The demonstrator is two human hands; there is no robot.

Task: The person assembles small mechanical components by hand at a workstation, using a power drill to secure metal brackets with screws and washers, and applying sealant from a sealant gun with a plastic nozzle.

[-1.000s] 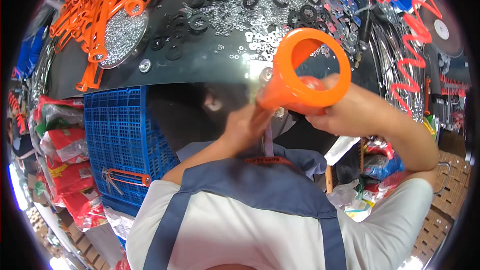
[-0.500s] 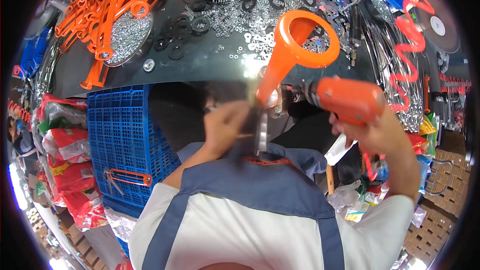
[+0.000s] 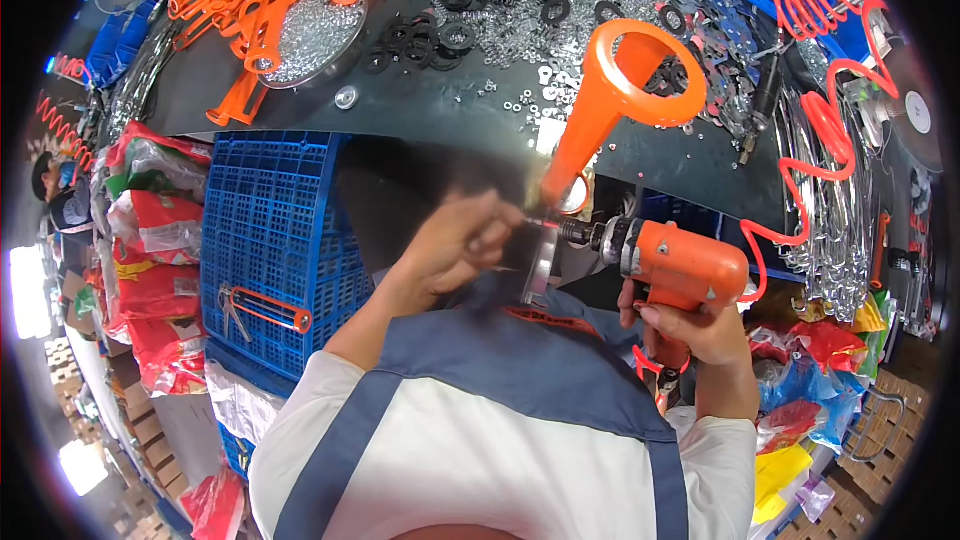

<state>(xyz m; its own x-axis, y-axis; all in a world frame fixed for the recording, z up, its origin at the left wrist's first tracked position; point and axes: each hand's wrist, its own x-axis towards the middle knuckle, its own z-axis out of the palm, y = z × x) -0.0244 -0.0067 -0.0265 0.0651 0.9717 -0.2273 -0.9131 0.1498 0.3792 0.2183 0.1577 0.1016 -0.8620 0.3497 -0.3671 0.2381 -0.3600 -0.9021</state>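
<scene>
1. Across the far side curves the dark workbench (image 3: 430, 107), strewn with loose washers (image 3: 457, 35) and other small metal parts.
2. Below its left stretch stands the blue crate (image 3: 265, 225), well apart from both hands.
3. Above the lap, at the bench's near edge, is the orange ring-ended piece (image 3: 586, 130). Its long axis slants from the ring at upper right to a narrow end at lower left: up and right of the left fingers, up and left of the right.
4. Just below that narrow end lies the tip of the power driver (image 3: 690, 265), whose body runs nearly crosswise, chuck leftward; contact cannot be told.
5. Around the driver's grip, the right hand (image 3: 700, 332) is clasped.
6. Nearer the narrow end, just left of the driver's tip, the left hand (image 3: 462, 240) has curled fingers; blur hides whether they pinch anything.
</scene>
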